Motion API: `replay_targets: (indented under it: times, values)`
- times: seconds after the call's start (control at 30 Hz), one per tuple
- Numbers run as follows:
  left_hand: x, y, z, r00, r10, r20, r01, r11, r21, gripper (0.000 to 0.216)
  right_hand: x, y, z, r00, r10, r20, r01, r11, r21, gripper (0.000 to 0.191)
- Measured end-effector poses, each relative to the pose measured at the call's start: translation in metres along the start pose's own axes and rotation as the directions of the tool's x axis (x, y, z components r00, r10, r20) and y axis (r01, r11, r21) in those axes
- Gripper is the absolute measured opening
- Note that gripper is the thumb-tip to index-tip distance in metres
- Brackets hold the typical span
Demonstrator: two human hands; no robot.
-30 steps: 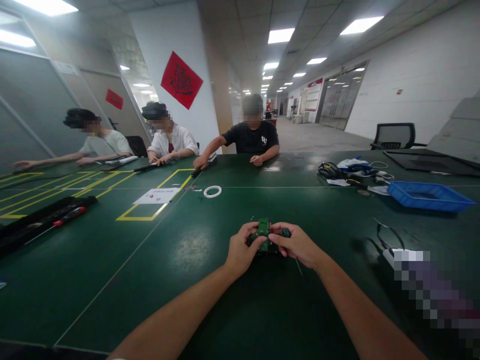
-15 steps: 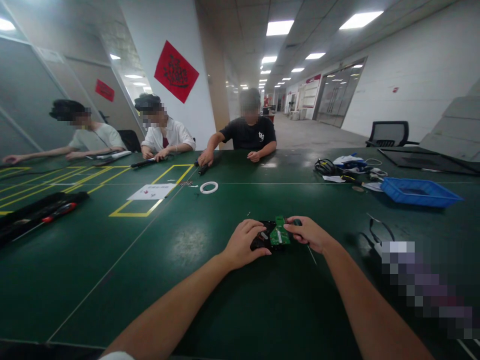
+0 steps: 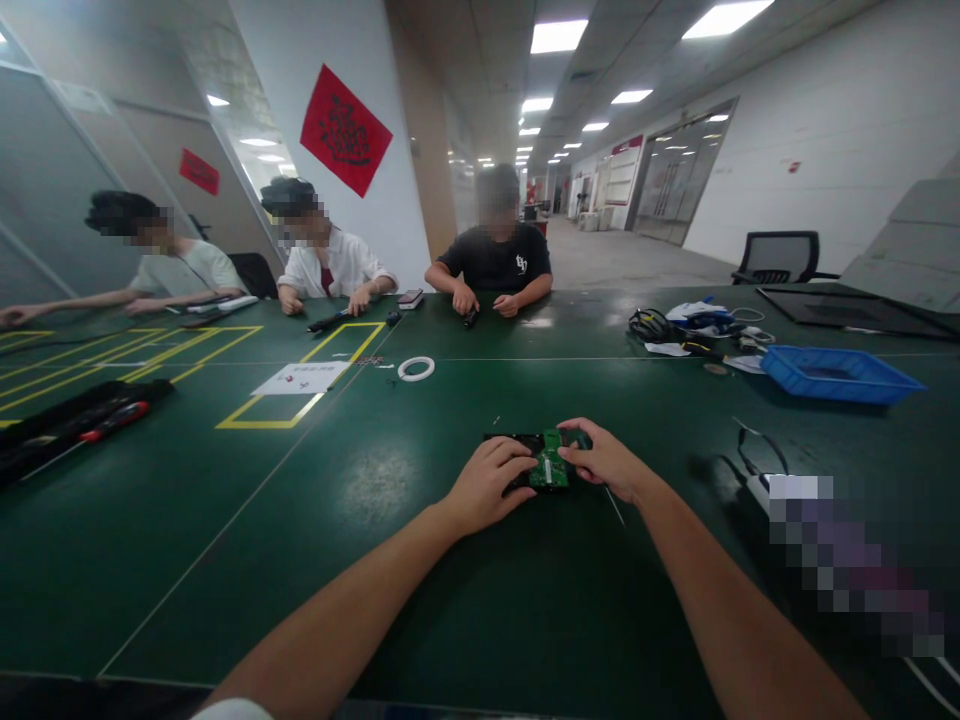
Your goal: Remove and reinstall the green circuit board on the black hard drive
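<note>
A flat black casing that looks like a hard drive (image 3: 517, 440) lies on the green table before me. My left hand (image 3: 491, 485) grips its left side, fingers over the top and thumb along the near edge. On its right part sits a green circuit board (image 3: 551, 470). My right hand (image 3: 604, 460) pinches the board's right edge with thumb and fingertips. Tucked in that same hand is a screwdriver (image 3: 615, 507), its thin shaft pointing down toward me and its dark handle partly hidden by the fingers.
Ahead lies a white ring (image 3: 416, 369), beside a paper sheet (image 3: 301, 378) within yellow tape. A blue tray (image 3: 840, 375) and cables (image 3: 652, 325) are at right, near a blurred-out object (image 3: 847, 560). Red-handled tools (image 3: 112, 422) lie left. Three people sit across the table.
The circuit board has shifted slightly left over the casing, along with my right hand. Across the table, the person in black has drawn an outstretched arm back. The view has tilted a little.
</note>
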State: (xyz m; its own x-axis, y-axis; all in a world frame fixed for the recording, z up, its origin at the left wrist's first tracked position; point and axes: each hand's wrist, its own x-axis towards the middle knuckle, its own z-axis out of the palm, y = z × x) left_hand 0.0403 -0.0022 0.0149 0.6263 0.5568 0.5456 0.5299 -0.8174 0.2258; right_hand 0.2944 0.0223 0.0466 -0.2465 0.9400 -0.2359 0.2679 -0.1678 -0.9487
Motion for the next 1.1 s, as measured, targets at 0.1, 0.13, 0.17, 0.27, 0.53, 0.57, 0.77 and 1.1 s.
replay_targets:
  times: [0.1, 0.13, 0.17, 0.27, 0.53, 0.57, 0.77, 1.1]
  values:
    - [-0.001, -0.001, 0.002, 1.000, 0.030, -0.007, -0.030, 1.000, -0.001, 0.034, -0.001, -0.001, 0.003, 1.000, 0.000, -0.012, -0.001, 0.998, -0.055, 0.046]
    - [-0.001, -0.001, 0.002, 0.999, 0.036, -0.009, -0.036, 0.999, 0.000, 0.032, -0.001, -0.001, 0.003, 1.000, -0.005, -0.019, 0.004, 0.998, -0.066, 0.046]
    - [-0.001, -0.002, 0.003, 0.999, 0.041, -0.009, -0.041, 0.999, -0.001, 0.031, -0.001, -0.001, 0.004, 0.999, -0.011, -0.030, 0.009, 0.997, -0.074, 0.046]
    - [-0.002, -0.003, 0.004, 0.999, 0.052, -0.016, -0.052, 0.999, -0.006, 0.029, 0.000, 0.000, 0.005, 0.998, -0.025, -0.059, 0.020, 0.996, -0.087, 0.046]
    - [-0.001, -0.001, 0.002, 0.998, 0.063, -0.023, -0.063, 0.998, -0.027, 0.024, 0.003, 0.004, 0.006, 0.996, -0.068, -0.057, 0.062, 0.993, -0.097, 0.044]
    - [-0.001, -0.001, 0.002, 0.998, 0.063, -0.022, -0.064, 0.998, -0.028, 0.024, 0.003, 0.005, 0.006, 0.996, -0.069, -0.057, 0.064, 0.993, -0.099, 0.044]
    - [0.000, 0.000, 0.001, 0.998, 0.067, -0.012, -0.068, 0.997, -0.039, 0.020, 0.004, 0.005, 0.008, 0.998, -0.017, -0.052, 0.008, 0.986, -0.165, 0.047]
    - [-0.001, 0.000, 0.003, 0.998, 0.066, 0.006, -0.066, 0.997, -0.037, 0.020, 0.006, 0.009, 0.013, 0.995, -0.023, -0.097, -0.006, 0.958, -0.286, 0.053]
